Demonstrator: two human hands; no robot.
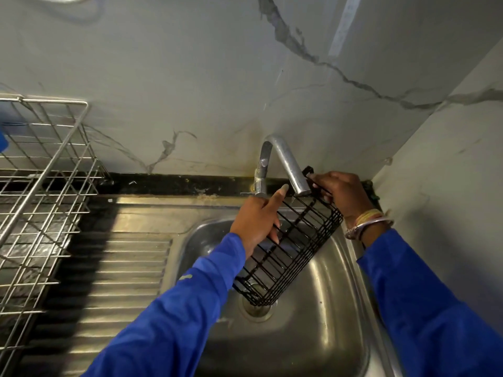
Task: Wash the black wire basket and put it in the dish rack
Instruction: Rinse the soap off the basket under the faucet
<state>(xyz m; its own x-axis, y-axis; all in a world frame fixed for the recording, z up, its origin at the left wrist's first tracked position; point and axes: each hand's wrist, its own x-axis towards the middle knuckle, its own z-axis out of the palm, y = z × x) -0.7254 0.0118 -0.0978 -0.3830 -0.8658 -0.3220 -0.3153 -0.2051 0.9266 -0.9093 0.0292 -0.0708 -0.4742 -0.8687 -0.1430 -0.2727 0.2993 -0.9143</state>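
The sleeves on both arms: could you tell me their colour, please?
The sleeves are bright blue, seen best in the head view.

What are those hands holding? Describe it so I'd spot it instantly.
Find the steel sink below the curved tap. Over its bowl, the left hand and right hand hold a long, narrow black wire basket. It's the only black wirework; the dish rack at left is silver.

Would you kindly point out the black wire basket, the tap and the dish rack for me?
black wire basket (298, 242): head view, middle of its side wires.
tap (289, 162): head view, on the spout.
dish rack (54, 100): head view, on its top rim.
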